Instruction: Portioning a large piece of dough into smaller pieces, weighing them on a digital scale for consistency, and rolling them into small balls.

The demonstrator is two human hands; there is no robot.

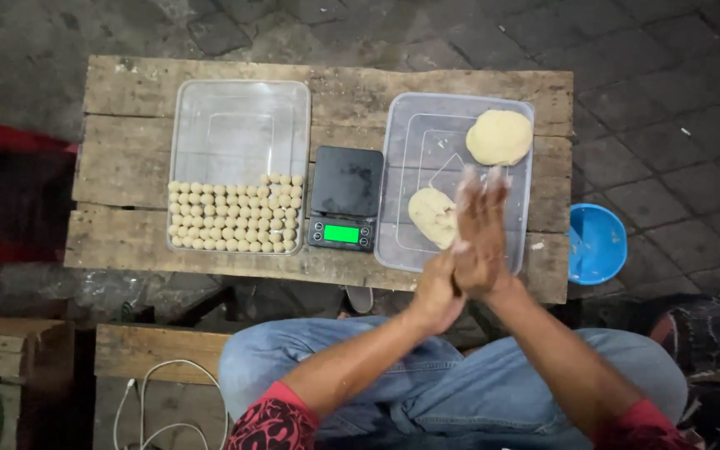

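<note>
My right hand (pixel 481 233) and my left hand (pixel 437 292) are pressed palm to palm over the near edge of the right clear plastic tub (pixel 402 150); the right fingers are blurred. Whatever lies between the palms is hidden. That tub holds a round dough lump (pixel 500 137) at its far right and a flatter dough lump (pixel 431 215) close to my hands. A black digital scale (pixel 345 198) with a lit green display sits in the middle of the table. The left clear tub (pixel 239 125) holds several rows of small dough balls (pixel 235 214).
A low weathered wooden plank table (pixel 127 150) carries everything, on a stone-paved ground. A blue bowl (pixel 596 243) rests on the ground at the right. A wooden bench (pixel 156 350) with a white cable (pixel 156 408) is at lower left. My knees in jeans are below.
</note>
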